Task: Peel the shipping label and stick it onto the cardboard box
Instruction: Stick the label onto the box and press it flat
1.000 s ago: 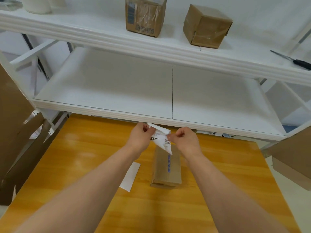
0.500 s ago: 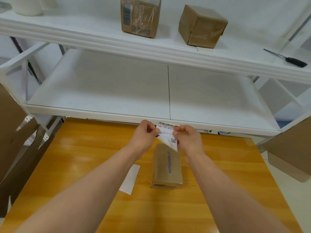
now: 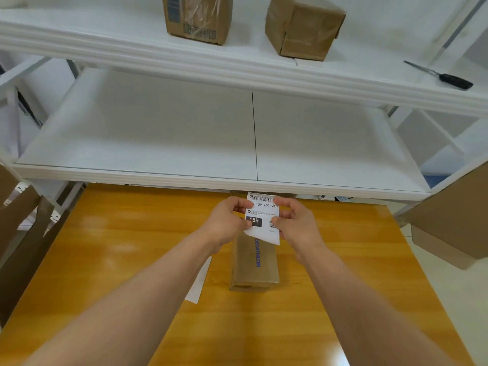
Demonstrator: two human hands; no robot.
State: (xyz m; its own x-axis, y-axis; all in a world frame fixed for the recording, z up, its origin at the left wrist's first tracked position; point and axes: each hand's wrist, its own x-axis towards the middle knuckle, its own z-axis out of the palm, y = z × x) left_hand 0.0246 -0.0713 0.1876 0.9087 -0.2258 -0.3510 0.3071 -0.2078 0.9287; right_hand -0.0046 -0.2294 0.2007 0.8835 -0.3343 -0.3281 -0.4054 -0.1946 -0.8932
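Observation:
A white shipping label with a barcode and a black "15H" patch is held flat, print facing me, above the far end of a long brown cardboard box with blue lettering. My left hand pinches the label's left edge. My right hand pinches its right edge. The box lies lengthwise on the orange wooden table. I cannot tell whether the label touches the box.
A white paper sheet lies on the table left of the box, partly under my left forearm. White shelving stands behind, with two brown boxes and a screwdriver on top. Flat cardboard leans at both sides.
The label was crumpled and folded between my hands; now it is spread flat with its printed face towards me. Both hands stayed over the far end of the box.

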